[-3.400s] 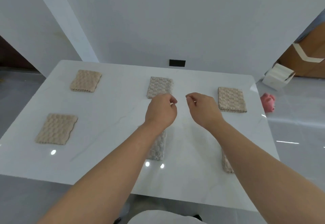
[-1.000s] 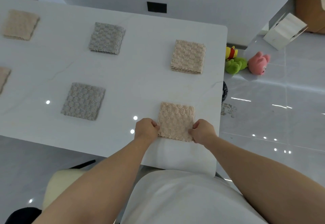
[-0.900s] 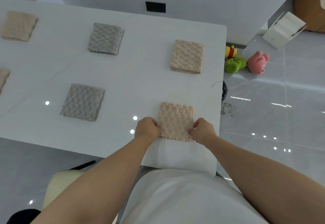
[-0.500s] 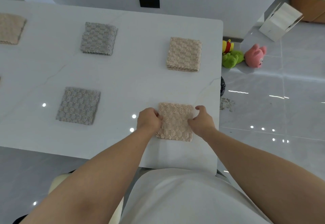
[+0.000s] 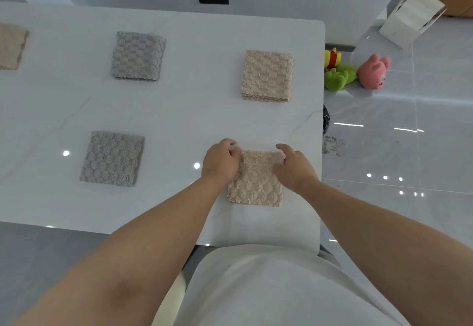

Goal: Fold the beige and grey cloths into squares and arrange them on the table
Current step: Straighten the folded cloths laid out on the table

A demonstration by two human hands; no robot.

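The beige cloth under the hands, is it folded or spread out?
Folded. The beige cloth lies as a small compact square on the table, left hand and right hand at its far corners.

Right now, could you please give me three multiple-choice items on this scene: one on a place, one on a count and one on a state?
1. Where are the left hand and the right hand?
A. at the near beige cloth
B. on the floor
C. in the person's lap

2. How many grey cloths lie on the table?
A. one
B. two
C. four

3. How is the far beige cloth?
A. crumpled in a heap
B. folded into a layered square
C. hanging off the edge

Answers:
1 A, as each hand is at one of its far corners.
2 B, as only the far grey cloth and the near grey cloth are grey.
3 B, as stacked layers show along its near edge.
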